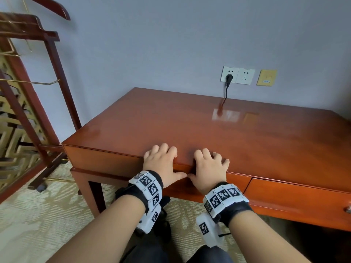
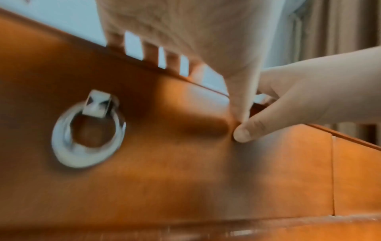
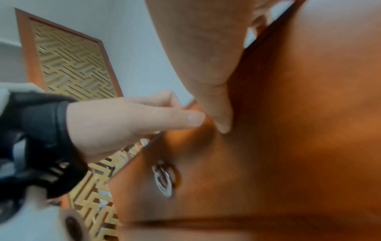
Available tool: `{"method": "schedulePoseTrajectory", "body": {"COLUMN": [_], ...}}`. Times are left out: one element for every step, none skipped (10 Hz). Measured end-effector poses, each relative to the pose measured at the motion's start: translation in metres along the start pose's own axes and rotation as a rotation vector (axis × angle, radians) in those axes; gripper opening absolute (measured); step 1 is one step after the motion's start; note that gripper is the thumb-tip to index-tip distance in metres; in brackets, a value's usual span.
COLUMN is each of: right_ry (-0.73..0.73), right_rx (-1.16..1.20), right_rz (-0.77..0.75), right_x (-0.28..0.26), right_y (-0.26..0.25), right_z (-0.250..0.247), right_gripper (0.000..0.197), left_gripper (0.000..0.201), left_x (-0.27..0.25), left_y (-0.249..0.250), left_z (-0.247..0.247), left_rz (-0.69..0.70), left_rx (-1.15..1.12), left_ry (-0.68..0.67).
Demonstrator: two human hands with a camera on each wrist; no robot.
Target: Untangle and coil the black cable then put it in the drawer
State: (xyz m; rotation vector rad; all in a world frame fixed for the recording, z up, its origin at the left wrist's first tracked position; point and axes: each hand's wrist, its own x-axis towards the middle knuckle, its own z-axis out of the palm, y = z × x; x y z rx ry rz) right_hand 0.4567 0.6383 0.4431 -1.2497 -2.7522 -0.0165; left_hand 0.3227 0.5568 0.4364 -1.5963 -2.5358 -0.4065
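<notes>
**Both hands flat on the desk edge, drawer shut**

We have our left hand (image 1: 161, 164) and right hand (image 1: 208, 168) side by side on the front edge of the desk (image 1: 218, 130). Fingers lie spread over the top; the thumbs point down over the drawer (image 2: 164, 163) front, their tips touching or nearly so. Neither hand has hold of anything.

The drawer sits closed beneath our hands, its ring pull (image 2: 87, 130) hanging to the left of the thumbs. We cannot see any loose cable. The one black cable (image 1: 226, 92) in view is plugged into the wall socket (image 1: 237, 75) and drops behind the desk's back edge, well apart from our hands.
</notes>
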Motion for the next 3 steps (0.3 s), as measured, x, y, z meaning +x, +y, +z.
{"method": "schedulePoseTrajectory", "body": {"right_ry": [-0.122,-0.324,-0.402], "right_rx": [0.024,-0.041,-0.027], "right_rz": [-0.101,-0.164,-0.182], "right_x": [0.018,0.042,0.065], "right_y": [0.007,0.012,0.019], "right_z": [-0.028,-0.063,-0.08], "right_gripper": [0.036,0.038,0.035], "left_gripper": [0.042,0.032,0.036], "left_x": [0.013,0.043,0.08], "left_y": [0.002,0.005,0.007], "left_z": [-0.021,-0.043,-0.053], "left_rz": [0.019,0.017,0.062], "left_rx": [0.032,0.077,0.138], "left_ry": [-0.18,-0.41,-0.465]}}
